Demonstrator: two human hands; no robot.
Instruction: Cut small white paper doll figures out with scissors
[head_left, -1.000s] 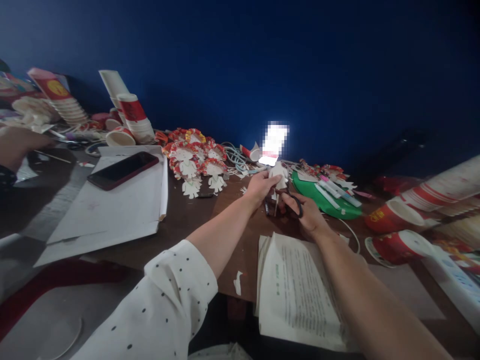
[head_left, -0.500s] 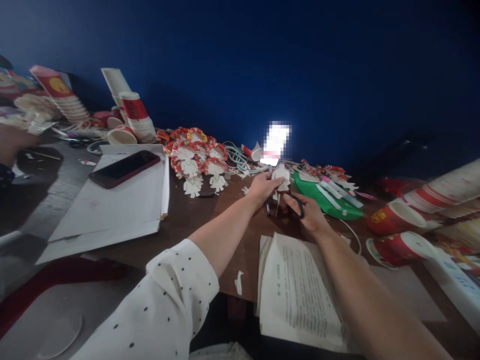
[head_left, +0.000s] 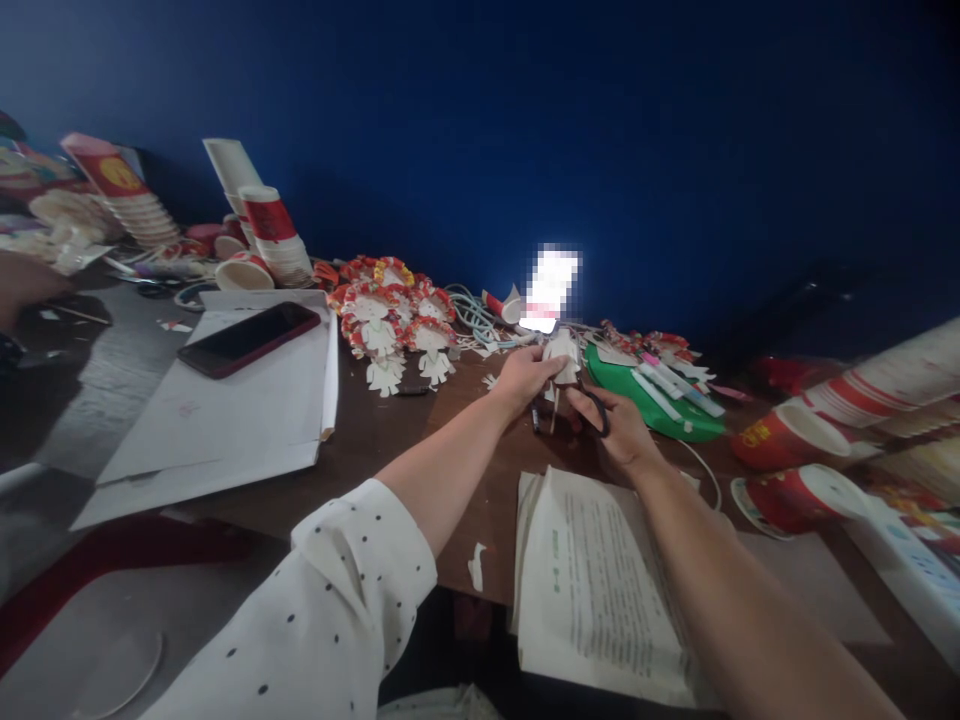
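Between thumb and fingers, my left hand (head_left: 527,376) pinches a small white paper cutout (head_left: 562,355), held up over the brown table (head_left: 442,425). The fingers of my right hand (head_left: 616,425) are in the dark handle loops of a pair of scissors (head_left: 599,412), just below and right of the cutout. The blades are mostly hidden by the paper and my fingers. A lit phone screen (head_left: 550,290), blurred out, stands behind my hands. To the left lie several paper dolls (head_left: 384,373) with red and white frilled edges.
An open book (head_left: 592,590) lies in front. A dark phone (head_left: 250,338) rests on white sheets (head_left: 225,430) at left. Markers (head_left: 667,380) lie on a green piece (head_left: 622,400). Red and white paper cups (head_left: 802,435) stand right. Another person's hand (head_left: 30,285) shows far left.
My hands, the cutout and the scissors stay almost in place. The other person's hand at far left has shifted slightly.
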